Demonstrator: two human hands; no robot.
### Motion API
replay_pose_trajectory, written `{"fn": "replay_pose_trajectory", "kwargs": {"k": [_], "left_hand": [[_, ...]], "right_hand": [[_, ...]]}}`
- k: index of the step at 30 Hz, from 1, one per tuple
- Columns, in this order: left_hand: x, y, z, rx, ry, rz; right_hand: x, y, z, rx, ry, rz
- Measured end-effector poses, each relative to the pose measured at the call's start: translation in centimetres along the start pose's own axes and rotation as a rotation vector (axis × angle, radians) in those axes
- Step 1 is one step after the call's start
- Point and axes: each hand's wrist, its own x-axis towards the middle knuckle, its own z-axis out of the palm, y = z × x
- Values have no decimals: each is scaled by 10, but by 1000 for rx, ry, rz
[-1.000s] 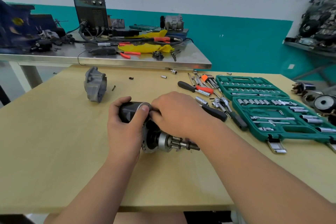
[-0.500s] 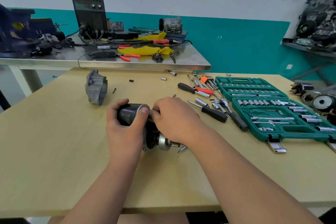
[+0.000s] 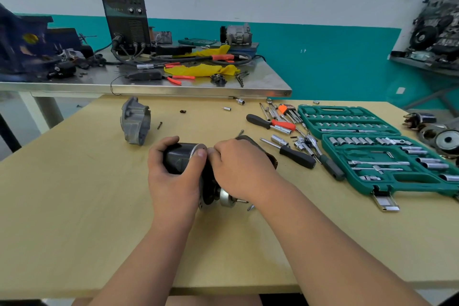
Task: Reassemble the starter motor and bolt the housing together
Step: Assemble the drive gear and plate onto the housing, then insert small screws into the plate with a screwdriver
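- Head view: the starter motor [image 3: 185, 163] lies on the tabletop [image 3: 74, 206] in front of the person, between both hands.
- Long axis: it runs from far left to near right, with the shaft end toward the person.
- The left hand [image 3: 173, 179] wraps the smooth black cylindrical body.
- The right hand [image 3: 241, 169] curls over the motor beside the bright metal rim. Whatever its fingertips pinch is hidden.
- The grey cast end housing [image 3: 135, 120], rough and ribbed, stands well apart to the far left. It is nearer the left hand and is not yet fitted.
- A green socket case [image 3: 372, 154] lies open to the right, with chrome sockets inside.
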Motion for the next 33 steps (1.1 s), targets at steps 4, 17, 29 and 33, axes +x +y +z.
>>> {"fn": "replay_pose_trajectory", "kwargs": {"k": [4,17,29,33], "left_hand": [[-1,1,0,16,-11,13],[12,-3,8,69,4,20],[49,-28,34,157,-92,36],[53,-30,32,117,-106,9]], "right_hand": [[0,1,-3,28,5,-10],[29,37,-13,101,-51,95],[120,217,-41,-574,-311,481],[132,217,-30,-623,-341,425]]}}
